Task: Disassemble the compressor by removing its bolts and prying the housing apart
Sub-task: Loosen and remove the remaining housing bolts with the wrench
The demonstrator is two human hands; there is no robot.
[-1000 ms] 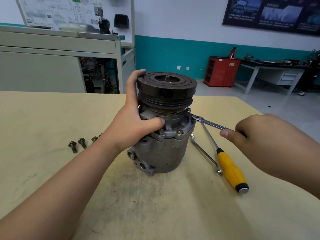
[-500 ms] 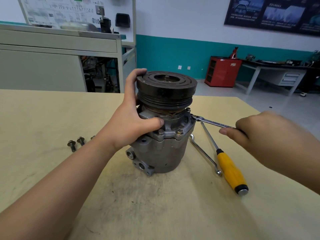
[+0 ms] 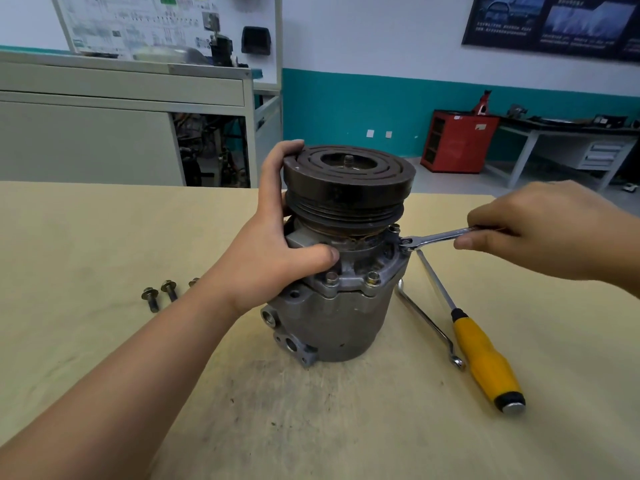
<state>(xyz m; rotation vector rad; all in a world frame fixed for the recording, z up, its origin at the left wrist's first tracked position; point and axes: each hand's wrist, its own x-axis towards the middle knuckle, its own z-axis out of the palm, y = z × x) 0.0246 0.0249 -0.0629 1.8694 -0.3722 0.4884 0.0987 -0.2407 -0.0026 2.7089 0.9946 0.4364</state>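
Note:
A grey compressor stands upright on the wooden table, its dark pulley on top. My left hand grips it below the pulley, fingers behind the rim and thumb across the front flange. Two bolts sit in the front of the flange. My right hand holds a silver wrench whose ring end is on a bolt at the flange's right side.
Three loose bolts lie on the table to the left, partly hidden by my forearm. A second wrench and a yellow-handled screwdriver lie right of the compressor. A grey cabinet stands behind the table.
My right hand has swung the wrench handle away from me, toward the far side of the table. My left hand keeps the same grip on the compressor.

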